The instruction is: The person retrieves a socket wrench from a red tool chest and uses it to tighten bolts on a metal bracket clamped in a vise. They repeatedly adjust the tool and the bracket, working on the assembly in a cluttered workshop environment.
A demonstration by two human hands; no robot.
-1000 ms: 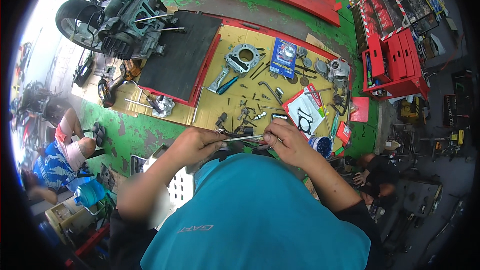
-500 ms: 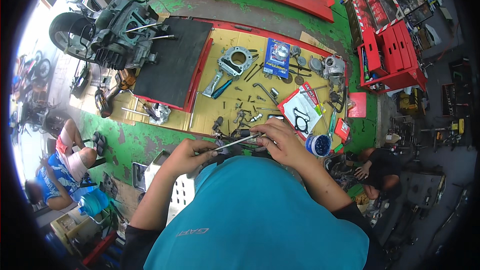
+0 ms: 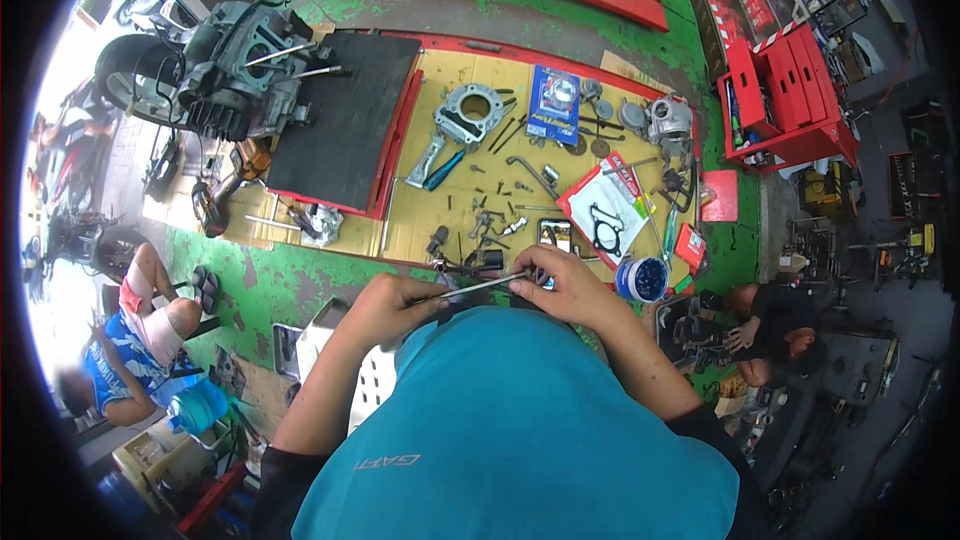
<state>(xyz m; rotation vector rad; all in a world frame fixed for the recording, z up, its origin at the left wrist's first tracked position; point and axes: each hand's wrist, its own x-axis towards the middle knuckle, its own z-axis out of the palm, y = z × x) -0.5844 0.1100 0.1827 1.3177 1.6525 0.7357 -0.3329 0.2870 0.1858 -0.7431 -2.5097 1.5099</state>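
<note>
A thin, straight metal rod point(image 3: 482, 288) spans the gap between my two hands, just in front of my teal-shirted belly. My left hand point(image 3: 392, 306) pinches its left end between thumb and fingers. Curled fingers of my right hand point(image 3: 566, 287) hold the other end, where a small dark, rounded piece shows; its exact shape is unclear. Just beyond the hands lie small metal engine parts point(image 3: 487, 223), bolts and a dark cylindrical piece point(image 3: 489, 259). A phone with a lit screen point(image 3: 554, 234) rests beside my right hand.
Cardboard covers the bench, carrying a cylinder block point(image 3: 452, 123), a blue package point(image 3: 553, 105), a gasket point(image 3: 606, 232) on white packaging and a blue tub point(image 3: 642, 280). An engine point(image 3: 240, 75) stands at left. People sit at left point(image 3: 125, 355) and right point(image 3: 765, 330); a red tool cabinet point(image 3: 790, 100) stands far right.
My left hand has shifted slightly right, and my right hand has drawn a little nearer to me, uncovering the phone. Both still hold the rod. The person at right has leaned.
</note>
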